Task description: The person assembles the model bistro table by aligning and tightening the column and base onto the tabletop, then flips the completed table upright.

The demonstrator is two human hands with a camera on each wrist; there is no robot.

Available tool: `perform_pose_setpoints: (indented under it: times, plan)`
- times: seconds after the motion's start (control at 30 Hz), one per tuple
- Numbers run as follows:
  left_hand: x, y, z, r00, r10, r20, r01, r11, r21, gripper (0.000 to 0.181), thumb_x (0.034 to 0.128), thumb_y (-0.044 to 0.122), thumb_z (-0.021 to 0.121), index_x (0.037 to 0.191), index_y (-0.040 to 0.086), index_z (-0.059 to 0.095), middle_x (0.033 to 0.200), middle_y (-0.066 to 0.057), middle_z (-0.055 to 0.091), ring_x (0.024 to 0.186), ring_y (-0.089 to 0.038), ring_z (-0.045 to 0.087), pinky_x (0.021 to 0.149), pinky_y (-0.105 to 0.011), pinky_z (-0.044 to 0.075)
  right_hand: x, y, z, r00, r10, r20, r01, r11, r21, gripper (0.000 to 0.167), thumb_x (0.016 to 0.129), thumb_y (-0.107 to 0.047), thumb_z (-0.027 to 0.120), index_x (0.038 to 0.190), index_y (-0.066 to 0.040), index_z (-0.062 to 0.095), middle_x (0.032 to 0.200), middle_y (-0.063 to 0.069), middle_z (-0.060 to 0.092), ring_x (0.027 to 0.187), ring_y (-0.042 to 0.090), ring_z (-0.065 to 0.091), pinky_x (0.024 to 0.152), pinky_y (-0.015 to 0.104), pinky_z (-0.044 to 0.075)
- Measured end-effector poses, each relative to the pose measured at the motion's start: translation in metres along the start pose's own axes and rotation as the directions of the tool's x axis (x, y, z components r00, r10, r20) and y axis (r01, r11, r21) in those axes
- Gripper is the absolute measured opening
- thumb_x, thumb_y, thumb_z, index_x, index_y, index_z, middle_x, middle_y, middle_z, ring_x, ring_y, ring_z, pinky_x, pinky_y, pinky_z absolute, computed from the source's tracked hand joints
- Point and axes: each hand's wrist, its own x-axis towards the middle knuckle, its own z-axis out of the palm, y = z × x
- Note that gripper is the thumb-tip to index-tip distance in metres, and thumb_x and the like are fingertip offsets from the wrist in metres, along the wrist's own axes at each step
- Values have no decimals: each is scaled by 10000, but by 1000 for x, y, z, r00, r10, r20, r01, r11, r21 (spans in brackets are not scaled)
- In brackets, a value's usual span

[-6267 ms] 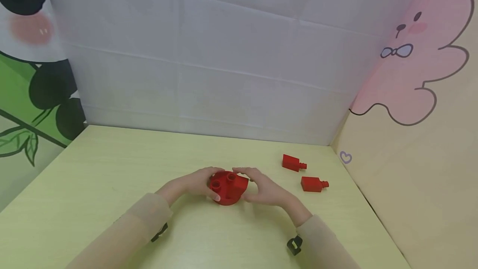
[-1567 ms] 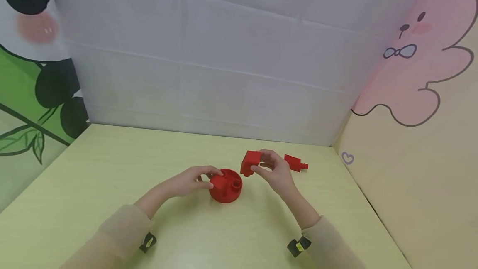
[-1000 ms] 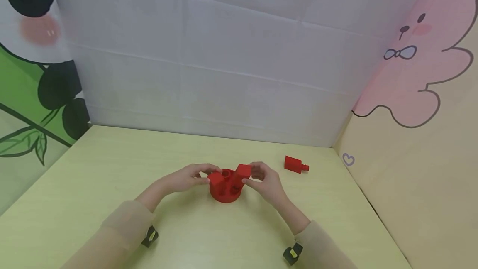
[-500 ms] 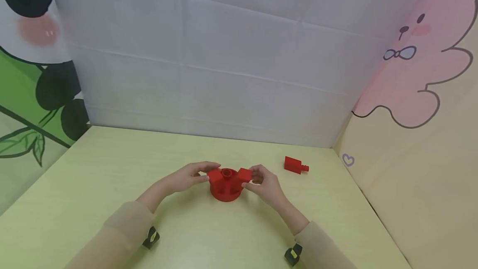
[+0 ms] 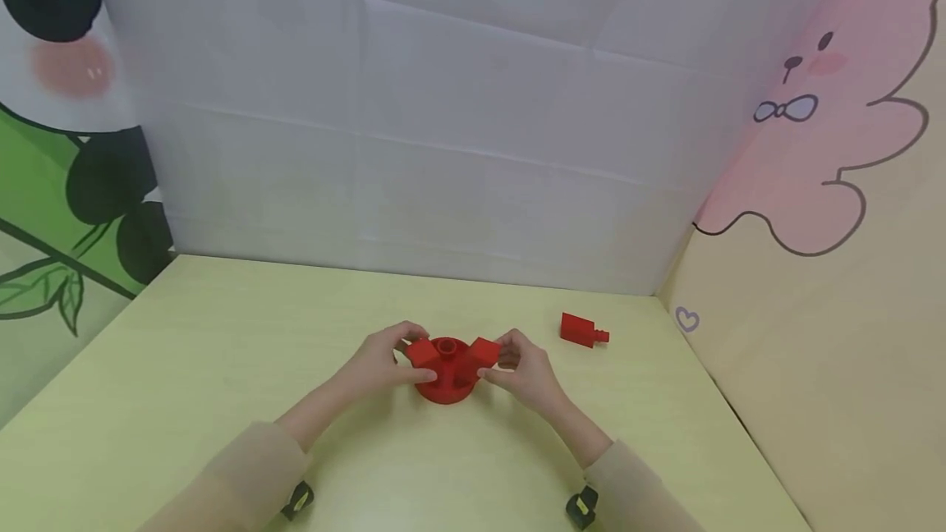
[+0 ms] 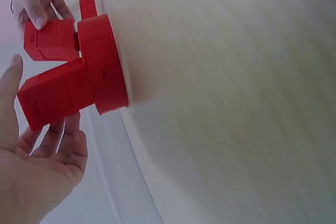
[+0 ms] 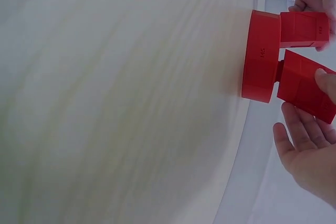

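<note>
A round red base (image 5: 446, 392) with upright sockets sits on the table, carrying two red blocks. My left hand (image 5: 380, 364) curls round the left block (image 6: 55, 94); its fingers touch the block's side, while the thumb looks slightly apart from it in the left wrist view. With thumb and fingers, my right hand (image 5: 528, 372) pinches the right block (image 7: 307, 85), which leans outward. A short stretch of that block's neck shows above the base in the right wrist view. Between the blocks, at the back, an open socket (image 5: 447, 346) is visible.
Another red block with a stepped neck (image 5: 580, 330) lies on the pale table (image 5: 259, 318), back right. A white cloth wall (image 5: 473, 146) rises behind, with cartoon-printed panels at both sides.
Earlier, two loose blocks lay at the right; one was lifted over and lowered onto the base's right side. The base has turned. Just now my left thumb has come forward across its block.
</note>
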Motion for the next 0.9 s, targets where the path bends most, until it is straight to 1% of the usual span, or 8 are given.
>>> perform_pose_setpoints:
  times: [0.13, 0.23, 0.47, 0.57, 0.67, 0.77, 0.87, 0.9]
  plan:
    - [-3, 9, 7, 995, 0, -100, 6, 998, 67, 452, 724, 270, 818, 1094, 125, 602, 978, 53, 629, 867, -140, 567, 673, -261, 486, 2, 4, 2, 1000, -4, -5, 4, 1000, -27, 384, 777, -215, 783, 1053, -98, 543, 1011, 28, 654, 941, 234, 636, 838, 318, 527]
    - [-4, 16, 9, 989, 3, -147, 12, 995, 98, 356, 729, 204, 812, 1015, 118, 617, 901, 55, 633, 809, -129, 568, 673, -263, 483, 1, 4, 3, 1000, 5, -11, -5, 1000, -26, 382, 772, -228, 787, 1041, -115, 540, 1007, 15, 651, 940, 221, 636, 838, 318, 527]
    - [-4, 24, 11, 984, -43, -172, 63, 992, 111, 314, 718, 175, 815, 960, 101, 628, 842, 35, 627, 748, -130, 558, 630, -244, 483, -3, 3, 5, 1000, 7, -31, -8, 999, -51, 368, 774, -233, 785, 1013, -121, 529, 988, -3, 654, 929, 217, 639, 821, 298, 527]
    - [-4, 25, 11, 983, -51, -178, 71, 992, 107, 318, 714, 170, 818, 958, 98, 628, 845, 27, 629, 732, -131, 548, 612, -243, 481, -3, 2, 5, 1000, 2, -21, -4, 998, -58, 389, 782, -240, 778, 1060, -118, 535, 1005, 8, 659, 928, 201, 636, 824, 297, 529]
    - [-4, 26, 12, 982, -56, -182, 75, 992, 101, 321, 712, 168, 819, 961, 93, 629, 850, 19, 630, 729, -136, 544, 609, -244, 480, -2, 0, 2, 999, -21, 31, 23, 997, -68, 490, 791, -263, 769, 1194, -135, 523, 1087, 26, 645, 975, 199, 613, 858, 339, 523]
    - [-5, 26, 12, 981, -68, -183, 86, 992, 96, 326, 713, 169, 821, 966, 93, 630, 852, 18, 630, 728, -135, 547, 604, -240, 481, 1, 0, -4, 988, -86, 125, 94, 994, -61, 617, 805, -259, 757, 1343, -194, 461, 1251, 10, 577, 1109, 200, 553, 915, 402, 496]
    - [-5, 26, 11, 980, -80, -181, 96, 992, 81, 329, 710, 166, 823, 966, 92, 630, 847, 14, 631, 716, -137, 550, 598, -245, 480, 6, 3, -13, 953, -193, 234, 204, 979, -23, 634, 852, -151, 703, 1409, -219, 409, 1373, -20, 480, 1231, 193, 470, 958, 434, 466]
    - [-5, 26, 11, 980, -82, -179, 97, 992, 78, 329, 711, 165, 822, 967, 92, 630, 846, 15, 631, 712, -136, 551, 595, -246, 480, 7, 3, -15, 936, -231, 264, 245, 969, -19, 615, 869, -107, 672, 1415, -195, 405, 1394, -16, 463, 1260, 190, 449, 960, 440, 464]
